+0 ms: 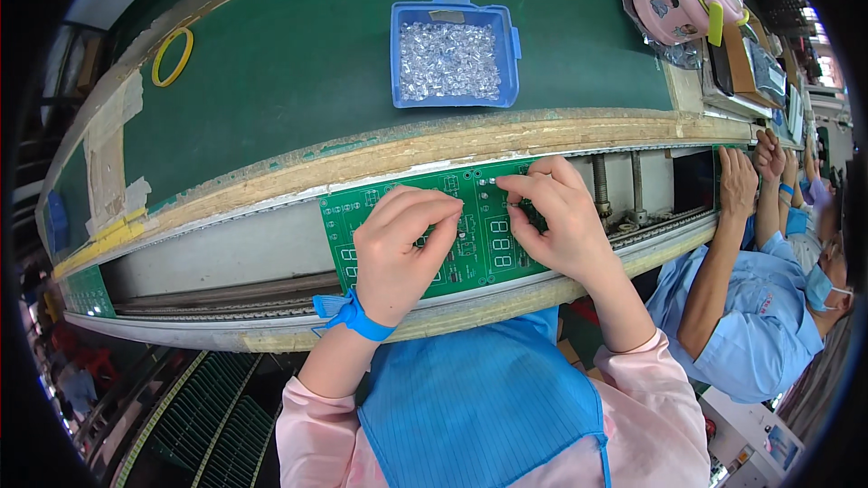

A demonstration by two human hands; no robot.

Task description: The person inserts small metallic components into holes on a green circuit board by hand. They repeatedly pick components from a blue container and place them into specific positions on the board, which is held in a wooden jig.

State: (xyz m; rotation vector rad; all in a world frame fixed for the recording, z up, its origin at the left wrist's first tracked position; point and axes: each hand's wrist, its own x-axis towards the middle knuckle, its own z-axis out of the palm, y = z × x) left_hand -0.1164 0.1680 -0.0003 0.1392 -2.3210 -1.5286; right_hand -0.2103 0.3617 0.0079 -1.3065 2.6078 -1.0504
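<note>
A green circuit board [470, 258] with white printed outlines lies across the rails in front of me. Over its left part is my left hand [404, 248], thumb and forefinger pinched together; whatever they hold is too small to make out. My right hand [565, 221] bends over the right part, its forefinger tip beside small clear parts [485, 183] near the board's far edge. Its fingers are curled close, and what may be between them is hidden. Beyond the rail, a blue plastic bin [513, 72] holds many small clear parts [448, 59].
A wooden ledge [380, 154] runs between the conveyor and the green tabletop [271, 45]. A yellow ring [172, 57] lies at left, a pink container [678, 4] far right. Another board [88, 292] sits down the line at left. A co-worker's hand [737, 181] is on the right.
</note>
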